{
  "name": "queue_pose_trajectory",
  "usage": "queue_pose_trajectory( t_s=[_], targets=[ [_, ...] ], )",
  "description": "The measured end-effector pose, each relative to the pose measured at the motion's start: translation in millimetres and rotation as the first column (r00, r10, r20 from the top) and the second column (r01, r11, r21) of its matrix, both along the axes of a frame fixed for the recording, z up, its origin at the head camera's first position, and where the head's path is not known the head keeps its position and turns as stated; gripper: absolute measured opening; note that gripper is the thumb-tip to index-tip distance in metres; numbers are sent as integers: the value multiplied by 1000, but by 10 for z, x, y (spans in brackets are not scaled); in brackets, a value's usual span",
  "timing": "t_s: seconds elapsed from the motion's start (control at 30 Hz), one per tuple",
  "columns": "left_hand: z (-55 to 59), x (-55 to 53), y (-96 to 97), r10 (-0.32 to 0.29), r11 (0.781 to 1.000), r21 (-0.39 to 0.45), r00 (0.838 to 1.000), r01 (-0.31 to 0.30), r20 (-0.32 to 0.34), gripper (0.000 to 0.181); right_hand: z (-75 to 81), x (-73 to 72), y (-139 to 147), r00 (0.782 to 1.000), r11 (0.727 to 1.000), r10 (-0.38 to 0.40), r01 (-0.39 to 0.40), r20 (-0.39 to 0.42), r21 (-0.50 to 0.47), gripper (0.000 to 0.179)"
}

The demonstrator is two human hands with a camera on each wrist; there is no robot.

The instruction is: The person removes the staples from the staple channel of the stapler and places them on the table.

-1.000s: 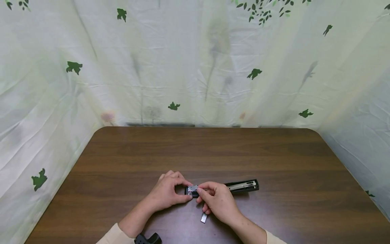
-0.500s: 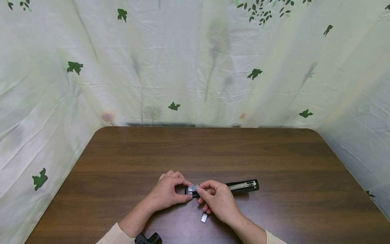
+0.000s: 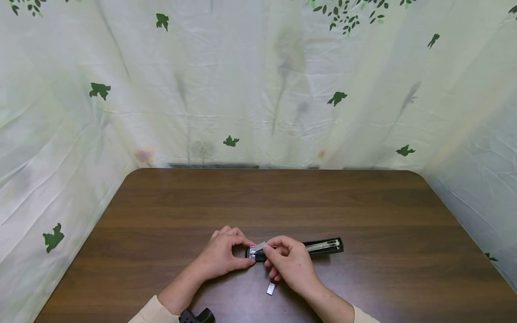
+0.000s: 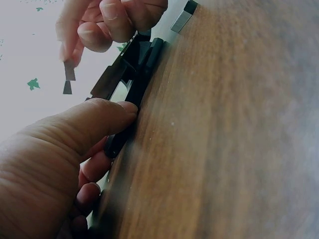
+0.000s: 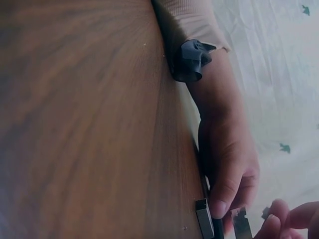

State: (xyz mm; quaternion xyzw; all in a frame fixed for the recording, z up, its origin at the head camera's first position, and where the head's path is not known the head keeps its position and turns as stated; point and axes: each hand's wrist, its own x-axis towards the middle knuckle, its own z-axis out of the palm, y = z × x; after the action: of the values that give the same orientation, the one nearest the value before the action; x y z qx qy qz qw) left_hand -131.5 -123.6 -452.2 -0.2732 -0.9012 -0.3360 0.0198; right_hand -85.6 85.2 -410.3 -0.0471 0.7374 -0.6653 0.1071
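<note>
An opened black stapler (image 3: 323,246) lies across the near part of the table, its long metal-lined arm stretching to the right. My left hand (image 3: 222,254) grips its left end between thumb and fingers. Above that end, my right hand (image 3: 294,265) pinches a small grey metal strip (image 3: 260,246), apparently staples; in the left wrist view this strip (image 4: 69,77) hangs from the fingertips, apart from the stapler. Below the right hand, a silver block of staples (image 3: 270,288) rests on the table, partly covered by the fingers. The right fingers hide the stapler's middle.
The brown wooden table (image 3: 258,197) reaches back to a pale curtain (image 3: 258,89) with green leaf prints, which also hangs at both sides. A black wrist device (image 3: 196,316) sits by the left forearm, close to the front edge.
The right hand has shifted slightly right and up. The pinched strip has risen and tilted away from the stapler's left end. The left hand and the stapler stay put.
</note>
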Motion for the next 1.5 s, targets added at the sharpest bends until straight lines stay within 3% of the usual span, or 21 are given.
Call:
queue_pose_trajectory(
  t_s=[0.1,0.2,0.37,0.6,0.77,0.9,1.5],
  targets=[
    [-7,1,-4,2,1000,3,1000,-2,1,28,-30,-4,6,1000,1000,16,-16,-6,-2,21],
    [-8,0,-9,2,1000,7,1000,-2,-7,28,-156,-40,25,999,999,44,-44,-8,-7,23],
    [-6,-6,-15,-1,1000,1,1000,1,-25,29,-133,-27,38,989,988,145,-144,-18,54,18],
    [-3,3,-19,-1,1000,-5,1000,1,-16,29,-133,15,52,944,923,328,-313,-34,225,9],
    [0,5,-18,-2,1000,-3,1000,2,-9,30,-126,28,72,906,881,423,-406,-20,241,10],
    [1,3,-20,1,1000,-7,1000,-1,-5,29,-131,35,78,895,869,446,-428,-16,250,9],
    [7,1,-17,-2,1000,-19,1000,2,6,30,-156,49,88,885,846,466,-441,-14,299,8]
  ],
)
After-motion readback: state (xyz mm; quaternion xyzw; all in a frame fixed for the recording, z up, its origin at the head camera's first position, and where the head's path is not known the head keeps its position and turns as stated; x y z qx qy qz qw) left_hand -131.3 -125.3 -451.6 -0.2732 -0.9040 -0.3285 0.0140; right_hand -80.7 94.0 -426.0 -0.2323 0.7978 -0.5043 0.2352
